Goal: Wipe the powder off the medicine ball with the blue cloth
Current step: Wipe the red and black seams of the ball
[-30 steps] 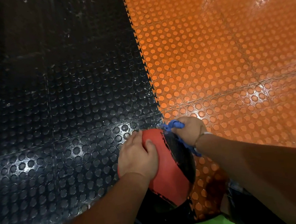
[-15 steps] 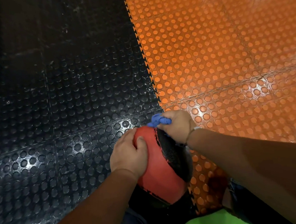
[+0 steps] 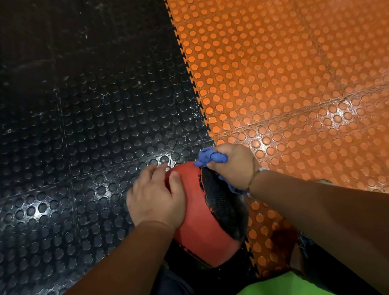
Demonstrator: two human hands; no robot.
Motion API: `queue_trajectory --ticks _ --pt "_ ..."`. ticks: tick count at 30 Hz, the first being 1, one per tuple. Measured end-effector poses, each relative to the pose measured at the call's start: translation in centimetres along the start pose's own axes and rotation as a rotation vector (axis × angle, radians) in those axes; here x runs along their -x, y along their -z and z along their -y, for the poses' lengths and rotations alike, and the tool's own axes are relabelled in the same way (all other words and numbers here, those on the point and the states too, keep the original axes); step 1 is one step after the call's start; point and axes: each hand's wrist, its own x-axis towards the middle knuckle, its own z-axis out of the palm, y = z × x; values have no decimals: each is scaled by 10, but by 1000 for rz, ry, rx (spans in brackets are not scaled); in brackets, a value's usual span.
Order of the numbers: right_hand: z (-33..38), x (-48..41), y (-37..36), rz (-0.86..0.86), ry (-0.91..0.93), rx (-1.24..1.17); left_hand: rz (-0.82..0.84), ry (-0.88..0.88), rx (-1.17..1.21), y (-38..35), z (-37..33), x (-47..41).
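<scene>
So our left hand [image 3: 154,198] lies flat w/ relaxed fingers on the red-and-black textured medicine ball [image 3: 207,219] while our right hand [image 3: 234,166] grips the bunched blue cloth [image 3: 210,157] (pressed to its far side).

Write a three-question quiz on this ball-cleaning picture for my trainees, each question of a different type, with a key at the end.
1. True or false: the left hand rests on the red panel of the medicine ball.
2. What holds the blue cloth? A) the right hand B) the left hand C) nothing; it lies on the floor
3. Fill in: beside the black mat lies a mat coloured ______.

Key: 1 true; 2 A; 3 orange
</scene>
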Motion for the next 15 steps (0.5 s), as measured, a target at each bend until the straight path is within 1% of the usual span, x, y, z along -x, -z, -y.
queue_trajectory --ticks 1,2,3,5,6,7,8,9,10,11,12,13,15 --pt "2 6 1 7 44 -9 -38 37 -37 3 -3 1" --pt "2 8 3 5 62 -37 -38 75 -49 4 -8 1" --pt "3 8 5 -14 35 -111 -14 104 -39 4 -15 2" --pt "4 7 10 -104 -109 -265 55 100 -3 -3 -26 7" --pt "3 6 10 -160 -204 -330 75 65 1 -9 -28 10" --pt "2 8 8 -199 -238 -345 83 29 6 -13 -28 12" --pt "4 14 4 -205 -173 -331 83 6 20 -16 -26 11" --pt "6 22 -2 -187 7 -221 82 -4 39 -17 -23 8" --pt "8 31 -8 -165 227 -74 79 -11 64 -17 -19 6" --pt "6 35 -14 -129 393 70 71 -22 93 -15 -15 4" --pt "1 34 -18 -107 482 158 64 -37 124 -13 -11 4" --pt "-6 28 -18 -85 481 197 64 -53 148 -10 -7 5" --pt "-16 14 -13 -43 309 101 75 -88 167 -8 -1 8"
